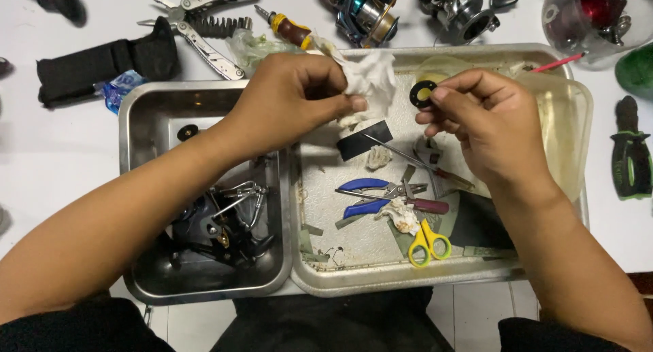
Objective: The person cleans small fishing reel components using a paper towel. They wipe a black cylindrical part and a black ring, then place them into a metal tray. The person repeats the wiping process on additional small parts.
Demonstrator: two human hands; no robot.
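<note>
Pinching a small black ring-shaped washer [423, 93] between thumb and fingertips, the person's right hand [486, 124] holds it above the wide steel tray [354, 274], while the left hand [292, 97] has its fingers closed around a crumpled white tissue [371, 76] just beside the washer. Below the hands, blue-handled pliers [371, 194], yellow scissors [427, 243] and a thin screwdriver [422, 160] lie in that tray. A deeper steel pan [146, 121] to the left holds dark fishing reel parts [221, 223], and a multitool [201, 22] lies on the white worktop [54, 148].
</note>
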